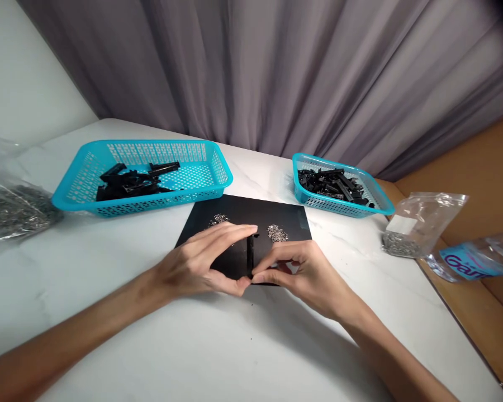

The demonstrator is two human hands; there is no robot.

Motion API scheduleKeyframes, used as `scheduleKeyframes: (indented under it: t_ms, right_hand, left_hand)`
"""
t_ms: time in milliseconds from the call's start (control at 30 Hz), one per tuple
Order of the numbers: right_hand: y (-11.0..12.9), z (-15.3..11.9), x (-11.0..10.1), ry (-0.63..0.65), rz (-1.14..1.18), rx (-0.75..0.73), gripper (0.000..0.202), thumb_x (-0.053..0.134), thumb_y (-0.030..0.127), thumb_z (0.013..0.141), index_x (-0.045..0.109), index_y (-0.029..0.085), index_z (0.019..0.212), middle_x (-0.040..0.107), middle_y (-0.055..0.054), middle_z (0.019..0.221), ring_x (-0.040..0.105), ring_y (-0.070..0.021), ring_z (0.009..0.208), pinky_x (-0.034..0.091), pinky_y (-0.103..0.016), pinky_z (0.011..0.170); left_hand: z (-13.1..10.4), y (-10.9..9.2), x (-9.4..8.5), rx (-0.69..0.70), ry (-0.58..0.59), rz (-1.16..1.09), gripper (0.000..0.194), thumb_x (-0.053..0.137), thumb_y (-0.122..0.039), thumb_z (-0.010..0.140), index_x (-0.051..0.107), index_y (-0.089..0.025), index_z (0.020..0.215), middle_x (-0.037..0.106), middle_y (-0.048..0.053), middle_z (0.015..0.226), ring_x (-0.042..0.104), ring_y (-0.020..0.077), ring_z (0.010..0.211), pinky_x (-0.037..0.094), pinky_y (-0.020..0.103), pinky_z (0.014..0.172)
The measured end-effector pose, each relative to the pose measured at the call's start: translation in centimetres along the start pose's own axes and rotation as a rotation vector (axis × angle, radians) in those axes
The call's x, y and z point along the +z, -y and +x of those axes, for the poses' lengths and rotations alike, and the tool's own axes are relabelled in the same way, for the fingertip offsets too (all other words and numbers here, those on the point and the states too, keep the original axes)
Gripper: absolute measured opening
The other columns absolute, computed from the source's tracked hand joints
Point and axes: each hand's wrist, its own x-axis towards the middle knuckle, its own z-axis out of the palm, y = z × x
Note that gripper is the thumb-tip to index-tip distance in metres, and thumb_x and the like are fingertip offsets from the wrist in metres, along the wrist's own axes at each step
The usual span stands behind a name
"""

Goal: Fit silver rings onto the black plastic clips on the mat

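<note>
A narrow black plastic part [250,254] stands lengthwise between my hands, above the black mat [235,209]. My left hand [205,259] grips it end to end, fingertips at its far end and thumb at its near end. At that near end, my right hand [297,271] pinches with thumb and forefinger; whatever lies between those fingertips is hidden or too small to name. Two small heaps of shiny metal pieces lie on the mat: the left heap [218,219] behind my left fingers, the right heap [276,233] just beyond my right hand.
A blue basket [159,202] with black parts stands at the back left, another blue basket [339,207] with more at the back right. Bags of metal pieces lie on both sides, a left bag [17,209] and a right bag [419,223]. A water bottle [478,259] lies at the right edge.
</note>
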Motion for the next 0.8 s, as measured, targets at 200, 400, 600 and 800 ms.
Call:
scheduleKeyframes:
  t_ms: [200, 400, 600, 800]
  right_hand:
    - [0.8, -0.4, -0.8, -0.010, -0.038, 0.002, 0.013, 0.074, 0.036, 0.092, 0.075, 0.023, 0.091, 0.076, 0.001, 0.086, 0.060, -0.0133, 0.069, 0.044, -0.026, 0.061]
    - [1.4, -1.5, -3.1, 0.087, -0.082, 0.043, 0.023, 0.052, 0.028, 0.106, 0.065, 0.024, 0.124, 0.073, -0.003, 0.103, 0.066, -0.0151, 0.085, 0.051, -0.026, 0.070]
    - [0.2, -1.4, -1.9, 0.055, -0.125, -0.138, 0.025, 0.057, 0.025, 0.103, 0.073, 0.025, 0.122, 0.074, -0.004, 0.092, 0.066, -0.0159, 0.081, 0.055, -0.029, 0.073]
    - [0.2, -1.2, -1.4, 0.062, -0.185, -0.203, 0.032, 0.051, 0.020, 0.106, 0.069, 0.023, 0.131, 0.076, -0.006, 0.092, 0.063, -0.0175, 0.081, 0.055, -0.031, 0.070]
  left_hand:
    - [-0.1, 0.3, 0.2, -0.077, -0.008, -0.072, 0.070, 0.075, -0.021, 0.071, 0.054, -0.015, 0.138, 0.075, 0.012, 0.116, 0.076, 0.0278, 0.098, 0.066, 0.042, 0.088]
    - [-0.2, 0.9, 0.2, -0.137, -0.001, -0.171, 0.071, 0.078, -0.024, 0.072, 0.055, -0.016, 0.138, 0.074, 0.011, 0.113, 0.073, 0.0255, 0.095, 0.066, 0.039, 0.083]
    - [-0.1, 1.2, -0.3, -0.143, 0.020, -0.187, 0.076, 0.078, -0.021, 0.069, 0.053, -0.015, 0.141, 0.072, 0.013, 0.120, 0.071, 0.0285, 0.106, 0.065, 0.042, 0.090]
    - [0.0, 1.0, -0.5, -0.107, 0.021, -0.141, 0.073, 0.075, -0.018, 0.071, 0.053, -0.015, 0.140, 0.072, 0.013, 0.116, 0.071, 0.0279, 0.104, 0.065, 0.042, 0.087]
